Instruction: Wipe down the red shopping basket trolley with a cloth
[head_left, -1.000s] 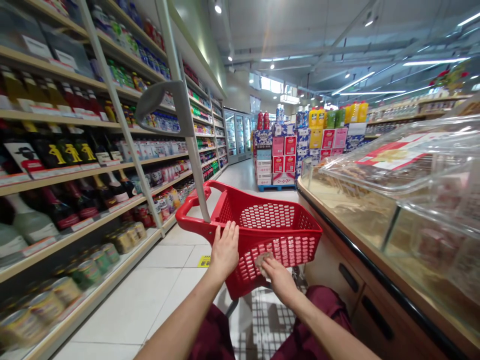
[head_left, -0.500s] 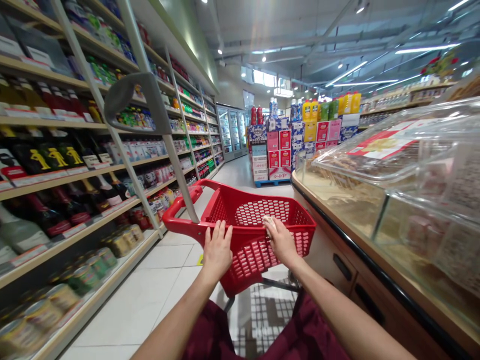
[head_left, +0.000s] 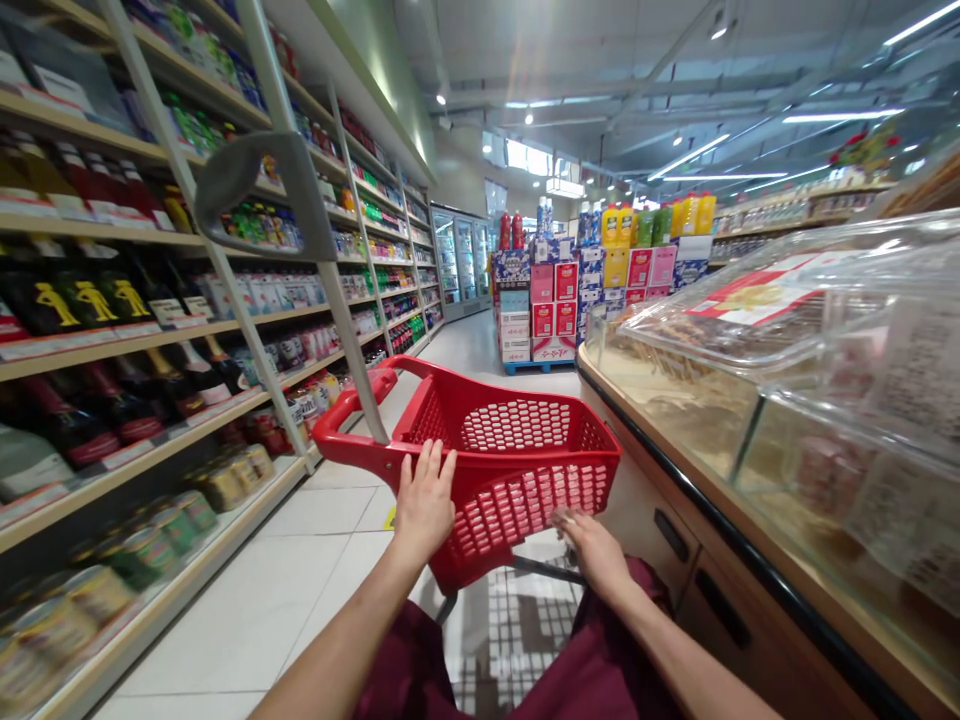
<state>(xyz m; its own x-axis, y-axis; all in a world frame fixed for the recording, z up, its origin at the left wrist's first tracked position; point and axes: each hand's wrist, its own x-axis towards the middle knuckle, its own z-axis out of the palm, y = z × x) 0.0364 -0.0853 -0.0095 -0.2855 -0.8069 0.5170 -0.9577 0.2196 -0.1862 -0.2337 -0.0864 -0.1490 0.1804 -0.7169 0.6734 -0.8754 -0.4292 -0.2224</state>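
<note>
A red plastic shopping cart (head_left: 480, 480) with perforated sides stands right in front of my body. My left hand (head_left: 426, 500) lies on its near rim, fingers stretched out flat and close together. Lower down, my right hand (head_left: 596, 550) is beside the cart's near side, by its right lower corner. The right fingers are curled and slightly blurred; what is inside them is hidden. A grey grip on a metal pole (head_left: 311, 200) rises from the cart's handle end at left.
Shelves of bottles and cans (head_left: 150, 330) line the left side. A counter with clear plastic covers (head_left: 757, 310) runs along the right, close to the cart. Stacked drink cartons (head_left: 551, 310) stand on a blue pallet ahead, and glass-door coolers (head_left: 457, 255) are farther back.
My right hand has come off the cart's rim and moved down and right; the whitish crumpled piece in its fingers no longer shows clearly. My left hand stays on the rim.
</note>
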